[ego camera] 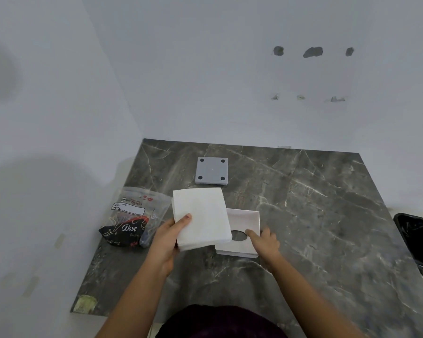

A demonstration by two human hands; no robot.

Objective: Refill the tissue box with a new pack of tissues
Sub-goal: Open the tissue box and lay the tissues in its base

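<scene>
My left hand (170,234) grips a thick white stack of tissues (200,217) by its near left corner, thumb on top, holding it above the dark marble counter. To the right lies the white square tissue box (248,219), upside down and open, with a round hole in its floor. The stack overlaps the box's left edge. My right hand (264,240) holds the box at its near right rim, a finger pointing at the hole. The grey box base (212,170) with four black feet lies farther back. The opened plastic tissue wrapper (132,219) lies at the left.
The dark marble counter (315,215) meets white walls behind and on the left. A black-lined bin (418,242) stands off the counter's right edge. A yellowish sticker (86,303) marks the near left corner.
</scene>
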